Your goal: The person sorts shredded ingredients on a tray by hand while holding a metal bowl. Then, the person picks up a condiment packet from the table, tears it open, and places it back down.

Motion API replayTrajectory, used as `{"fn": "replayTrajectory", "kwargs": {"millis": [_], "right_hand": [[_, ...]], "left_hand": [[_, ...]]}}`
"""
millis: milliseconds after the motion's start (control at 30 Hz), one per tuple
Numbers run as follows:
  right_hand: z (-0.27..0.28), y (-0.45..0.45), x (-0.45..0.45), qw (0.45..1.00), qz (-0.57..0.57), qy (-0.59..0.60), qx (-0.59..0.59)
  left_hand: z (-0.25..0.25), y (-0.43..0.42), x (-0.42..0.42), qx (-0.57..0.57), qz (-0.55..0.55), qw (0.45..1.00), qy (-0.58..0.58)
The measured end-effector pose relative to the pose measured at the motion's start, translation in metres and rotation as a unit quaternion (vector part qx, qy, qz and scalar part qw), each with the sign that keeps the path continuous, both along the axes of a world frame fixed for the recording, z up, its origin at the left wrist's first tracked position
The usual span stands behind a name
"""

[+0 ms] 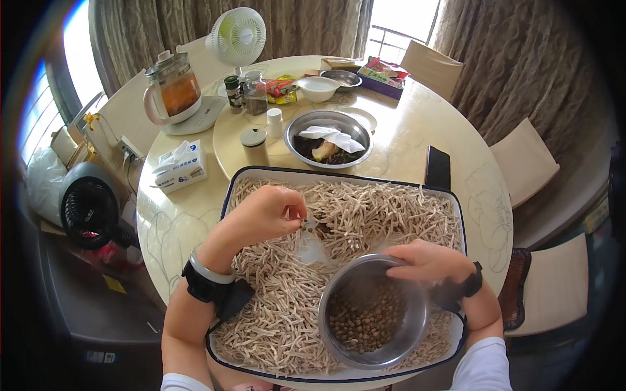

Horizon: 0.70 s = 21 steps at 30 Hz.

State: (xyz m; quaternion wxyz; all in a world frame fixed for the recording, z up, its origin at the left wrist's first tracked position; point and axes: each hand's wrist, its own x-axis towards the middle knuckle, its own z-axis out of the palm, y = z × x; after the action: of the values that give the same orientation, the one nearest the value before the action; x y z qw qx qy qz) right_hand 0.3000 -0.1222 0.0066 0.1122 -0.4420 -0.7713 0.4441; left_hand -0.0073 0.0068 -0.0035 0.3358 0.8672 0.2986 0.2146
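Note:
A white tray with a dark rim (229, 195) holds a thick layer of pale, thin sticks (280, 319). Over its right front part is a metal bowl (417, 319) containing small round brown pieces (368, 316). My right hand (424, 260) grips the bowl's upper rim, thumb and fingers closed on it. Above the tray's left middle is my left hand (277, 210), its fingers curled together in a pinch; what they hold, if anything, is too small to name. Below and right of it, a patch of tray bottom shows between the sticks.
Behind the tray stand a metal bowl with peelings and tissue (297, 146), a lidded jar (254, 146), a tissue box (182, 171) and a black phone-like object (437, 168). Farther back are a glass kettle (175, 91), spice jars (255, 94) and a fan (242, 38).

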Motion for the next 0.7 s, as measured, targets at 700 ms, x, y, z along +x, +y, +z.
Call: {"fn": "replayTrajectory", "kwargs": {"millis": [700], "right_hand": [[0.005, 0.001, -0.001, 1.0, 0.005, -0.019, -0.021]], "left_hand": [[-0.004, -0.005, -0.004, 0.047, 0.0, 0.995, 0.088]]}}
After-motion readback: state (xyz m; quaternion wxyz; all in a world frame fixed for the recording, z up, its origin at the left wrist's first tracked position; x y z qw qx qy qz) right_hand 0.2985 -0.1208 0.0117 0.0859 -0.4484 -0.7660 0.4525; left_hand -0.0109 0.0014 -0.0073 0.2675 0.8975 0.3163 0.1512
